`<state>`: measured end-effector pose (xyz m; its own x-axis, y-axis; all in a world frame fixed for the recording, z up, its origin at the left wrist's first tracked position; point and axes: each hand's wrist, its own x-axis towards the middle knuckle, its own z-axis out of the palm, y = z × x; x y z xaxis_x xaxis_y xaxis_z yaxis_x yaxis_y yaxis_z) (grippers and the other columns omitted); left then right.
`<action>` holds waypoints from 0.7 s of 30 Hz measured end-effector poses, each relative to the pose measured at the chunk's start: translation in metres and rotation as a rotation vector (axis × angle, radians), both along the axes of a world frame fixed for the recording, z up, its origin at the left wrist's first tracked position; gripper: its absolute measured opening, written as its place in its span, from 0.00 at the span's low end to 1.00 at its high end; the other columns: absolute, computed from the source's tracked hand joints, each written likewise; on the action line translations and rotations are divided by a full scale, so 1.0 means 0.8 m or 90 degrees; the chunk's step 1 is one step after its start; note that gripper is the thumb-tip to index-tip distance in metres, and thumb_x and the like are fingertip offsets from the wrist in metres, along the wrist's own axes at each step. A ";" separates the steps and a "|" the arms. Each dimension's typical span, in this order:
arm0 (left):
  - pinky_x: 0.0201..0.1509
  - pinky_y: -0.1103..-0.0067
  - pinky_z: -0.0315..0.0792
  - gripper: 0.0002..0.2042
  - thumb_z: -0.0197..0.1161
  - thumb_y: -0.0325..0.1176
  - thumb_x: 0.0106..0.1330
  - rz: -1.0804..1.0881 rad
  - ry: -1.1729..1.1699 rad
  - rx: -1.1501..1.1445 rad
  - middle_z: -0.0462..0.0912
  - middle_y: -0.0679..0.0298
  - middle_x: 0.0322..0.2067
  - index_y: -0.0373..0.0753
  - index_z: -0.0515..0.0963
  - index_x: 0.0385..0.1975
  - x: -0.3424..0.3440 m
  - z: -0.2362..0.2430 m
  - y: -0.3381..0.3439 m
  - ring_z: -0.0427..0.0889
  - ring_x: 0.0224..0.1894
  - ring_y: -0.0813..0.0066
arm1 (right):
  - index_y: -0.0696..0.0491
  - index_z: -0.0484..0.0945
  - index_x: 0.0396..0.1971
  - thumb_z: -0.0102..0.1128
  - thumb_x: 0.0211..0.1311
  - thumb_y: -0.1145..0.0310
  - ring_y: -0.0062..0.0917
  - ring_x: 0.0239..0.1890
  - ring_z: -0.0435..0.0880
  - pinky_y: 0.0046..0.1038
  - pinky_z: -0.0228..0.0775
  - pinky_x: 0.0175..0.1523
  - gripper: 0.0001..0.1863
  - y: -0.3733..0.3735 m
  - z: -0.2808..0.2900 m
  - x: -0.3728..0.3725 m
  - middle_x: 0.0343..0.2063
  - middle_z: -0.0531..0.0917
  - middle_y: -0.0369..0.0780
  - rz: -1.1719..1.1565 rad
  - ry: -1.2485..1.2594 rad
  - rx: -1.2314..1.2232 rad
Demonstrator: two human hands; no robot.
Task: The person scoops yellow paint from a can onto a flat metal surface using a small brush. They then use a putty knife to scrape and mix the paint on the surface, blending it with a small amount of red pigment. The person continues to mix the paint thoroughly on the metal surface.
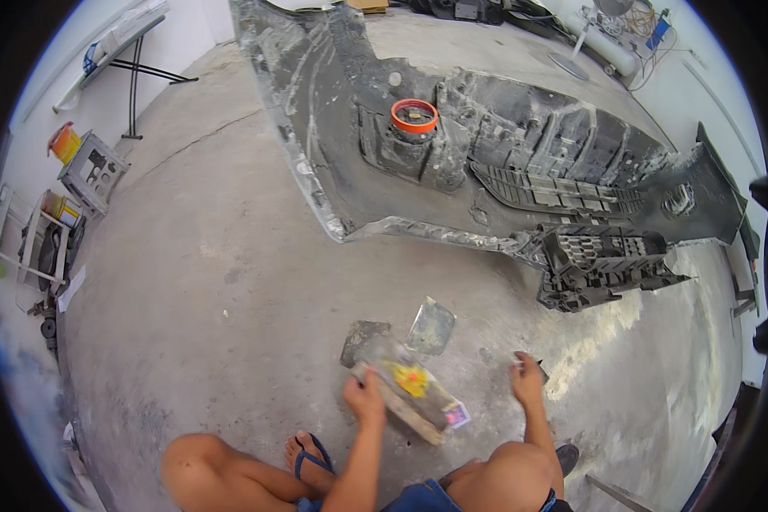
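My left hand point(364, 396) is closed on the left edge of a worn wooden board point(428, 404), held slanted above the floor and a little blurred. A dab of yellow paste point(411, 379) with a red-orange spot sits on the board, and a small pink-and-blue patch marks its lower right end. Off to the right, my right hand point(526, 375) pinches a small dark flat piece, whose kind I cannot make out. Just beyond the board, a dark flat sheet point(364, 340) and a grey square plate point(433, 326) lie on the concrete.
A large grey-black car bumper point(350, 188) spans the far side, with a red-orange ring point(414, 116) on it. At the left stand a grey crate point(94, 175), tins and a folding table point(124, 55). An air compressor point(602, 43) is at the far right.
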<state>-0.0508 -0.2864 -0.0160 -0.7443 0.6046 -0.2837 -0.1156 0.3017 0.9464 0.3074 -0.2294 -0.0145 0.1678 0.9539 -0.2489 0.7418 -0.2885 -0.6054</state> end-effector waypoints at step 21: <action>0.74 0.64 0.63 0.32 0.58 0.50 0.77 -0.101 -0.755 0.300 0.69 0.58 0.69 0.37 0.60 0.74 0.077 0.053 0.128 0.69 0.69 0.60 | 0.64 0.81 0.47 0.70 0.65 0.73 0.21 0.30 0.87 0.23 0.77 0.35 0.14 0.019 0.106 -0.096 0.31 0.89 0.42 -0.138 0.353 -0.058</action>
<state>0.0112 -0.1840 0.0263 -0.0956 0.8856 -0.4545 -0.9497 0.0555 0.3081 0.2308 -0.2139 0.0704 0.1782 0.8831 -0.4341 0.2411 -0.4669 -0.8508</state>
